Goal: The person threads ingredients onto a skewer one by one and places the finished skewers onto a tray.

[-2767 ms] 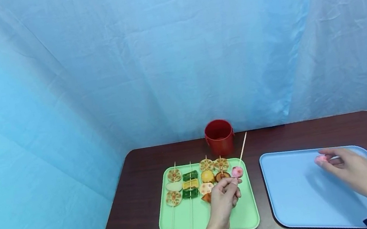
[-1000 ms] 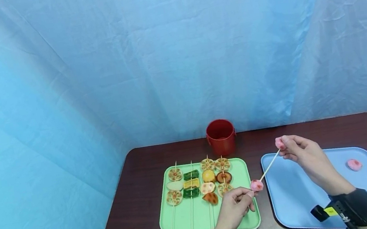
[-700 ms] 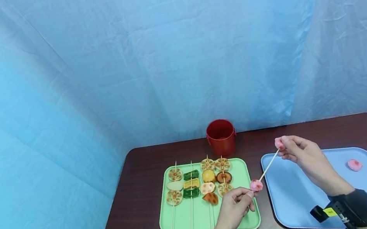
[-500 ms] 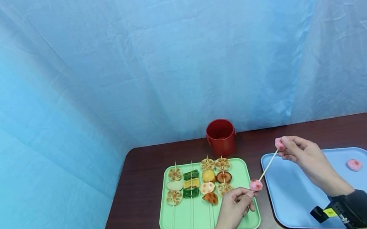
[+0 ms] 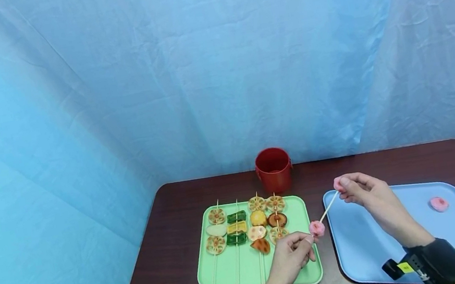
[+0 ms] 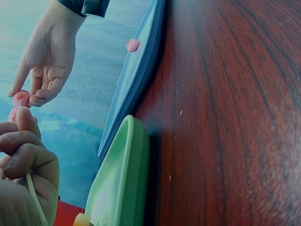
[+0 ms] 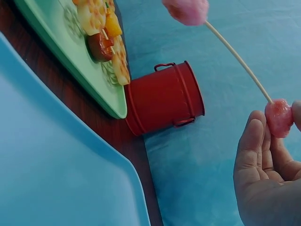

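My left hand (image 5: 289, 259) pinches a thin wooden skewer (image 5: 329, 205) just below a pink food ball (image 5: 317, 228) threaded on it. The skewer slants up to the right over the gap between the trays. At its upper end, my right hand (image 5: 376, 203) pinches a second pink food ball (image 5: 338, 184) between thumb and fingers. In the right wrist view the stick's end meets this ball (image 7: 279, 117); whether it pierces through cannot be seen. The left wrist view shows the skewer's lower part (image 6: 35, 197) running through the left hand's curled fingers.
A green tray (image 5: 205, 278) holds several skewers of lotus slices, vegetables and other pieces. On the blue tray (image 5: 358, 264) lies another pink food ball (image 5: 439, 204). A red bucket (image 5: 274, 172) stands behind the green tray, near the table's back edge.
My left hand has moved right with the skewer. My right hand brought a pink ball from over the blue tray to the skewer's end, and lately shifted down-left, closer to the threaded ball.
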`<action>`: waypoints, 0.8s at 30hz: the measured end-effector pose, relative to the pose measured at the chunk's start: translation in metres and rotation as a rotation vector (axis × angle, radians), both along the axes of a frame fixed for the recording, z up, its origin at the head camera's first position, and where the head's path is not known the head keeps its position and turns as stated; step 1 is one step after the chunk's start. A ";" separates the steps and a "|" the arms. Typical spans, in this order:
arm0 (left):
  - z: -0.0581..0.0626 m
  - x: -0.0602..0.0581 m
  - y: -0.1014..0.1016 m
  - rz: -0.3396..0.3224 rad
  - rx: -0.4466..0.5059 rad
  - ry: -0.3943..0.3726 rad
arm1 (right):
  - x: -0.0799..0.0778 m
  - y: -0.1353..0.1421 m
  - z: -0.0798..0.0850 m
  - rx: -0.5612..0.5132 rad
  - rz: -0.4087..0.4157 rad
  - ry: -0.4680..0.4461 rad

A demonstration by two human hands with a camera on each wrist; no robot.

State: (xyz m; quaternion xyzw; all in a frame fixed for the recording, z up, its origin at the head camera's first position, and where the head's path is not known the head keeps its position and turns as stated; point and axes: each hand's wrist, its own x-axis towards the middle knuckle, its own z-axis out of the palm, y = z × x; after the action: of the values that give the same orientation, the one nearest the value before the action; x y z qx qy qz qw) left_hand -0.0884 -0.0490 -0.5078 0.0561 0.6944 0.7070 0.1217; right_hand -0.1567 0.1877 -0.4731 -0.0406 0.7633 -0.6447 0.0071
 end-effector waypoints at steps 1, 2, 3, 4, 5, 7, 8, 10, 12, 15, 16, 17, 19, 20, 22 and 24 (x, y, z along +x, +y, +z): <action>0.000 0.000 0.000 0.004 0.002 0.003 | 0.001 -0.001 -0.001 0.010 0.002 -0.004; 0.000 0.000 0.001 0.008 0.002 0.006 | 0.001 -0.003 -0.001 0.013 0.006 -0.008; 0.000 0.000 0.001 0.011 0.001 0.008 | 0.002 -0.005 -0.002 0.017 0.010 -0.009; 0.000 0.000 0.002 0.014 0.000 0.009 | 0.003 -0.006 -0.003 0.023 0.014 -0.011; 0.001 0.000 0.002 0.019 -0.002 0.010 | 0.004 -0.008 -0.004 0.020 0.018 -0.015; 0.001 0.000 0.003 0.030 -0.010 0.012 | 0.006 -0.012 -0.007 0.019 0.022 -0.023; 0.002 0.000 0.003 0.038 -0.019 0.013 | 0.007 -0.014 -0.008 0.019 0.022 -0.027; 0.002 0.000 0.004 0.053 -0.035 0.018 | 0.009 -0.019 -0.010 0.024 0.017 -0.036; 0.002 0.000 0.005 0.068 -0.053 0.022 | 0.012 -0.024 -0.012 0.020 0.015 -0.044; 0.003 -0.001 0.006 0.082 -0.075 0.023 | 0.015 -0.030 -0.014 0.013 0.023 -0.056; 0.003 -0.001 0.006 0.086 -0.081 0.020 | 0.016 -0.031 -0.015 0.012 0.025 -0.060; 0.003 -0.001 0.006 0.089 -0.083 0.018 | 0.017 -0.032 -0.015 0.006 0.028 -0.067; 0.003 -0.002 0.007 0.094 -0.088 0.017 | 0.018 -0.034 -0.016 0.006 0.032 -0.081; 0.003 -0.002 0.007 0.095 -0.089 0.017 | 0.019 -0.035 -0.017 0.005 0.035 -0.088; 0.002 -0.002 0.008 0.095 -0.089 0.018 | 0.020 -0.036 -0.018 0.006 0.036 -0.101; 0.002 -0.002 0.008 0.095 -0.090 0.020 | 0.021 -0.037 -0.018 0.010 0.037 -0.107</action>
State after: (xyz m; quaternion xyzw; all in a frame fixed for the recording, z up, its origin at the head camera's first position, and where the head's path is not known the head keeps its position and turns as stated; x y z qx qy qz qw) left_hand -0.0906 -0.0412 -0.5060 0.0246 0.7284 0.6796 0.0835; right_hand -0.1362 0.1506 -0.4915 -0.0201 0.7642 -0.6419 0.0600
